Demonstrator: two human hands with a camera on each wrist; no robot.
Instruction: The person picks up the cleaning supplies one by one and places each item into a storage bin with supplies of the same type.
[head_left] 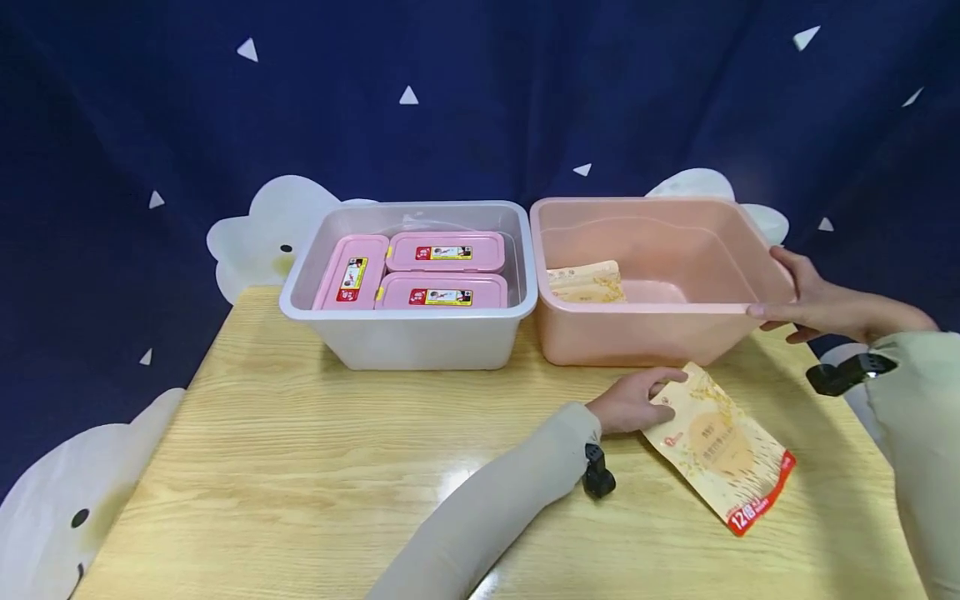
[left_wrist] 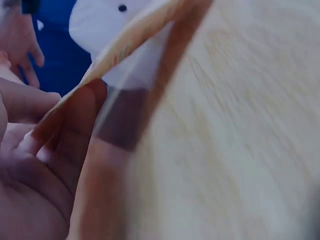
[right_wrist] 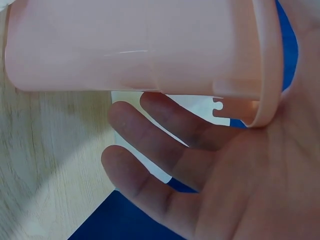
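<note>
My left hand (head_left: 633, 402) pinches the top-left edge of a cream stand-up pouch (head_left: 711, 446) with a red bottom band, just in front of the peach bin (head_left: 652, 310). The pouch is tilted across the table's right side. In the left wrist view, the thumb and fingers hold its thin edge. My right hand (head_left: 828, 304) holds the bin's front right corner, its thumb over the rim. The right wrist view shows several fingers (right_wrist: 150, 140) fairly straight outside the bin, below the rim. Another cream pouch (head_left: 588, 283) lies inside the bin at its left.
A white bin (head_left: 408, 342) stands directly left of the peach one, with several pink lidded boxes (head_left: 448, 292) inside. Both stand near the back of the wooden table (head_left: 315, 467). Behind hangs a dark blue curtain (head_left: 480, 100) with white shapes.
</note>
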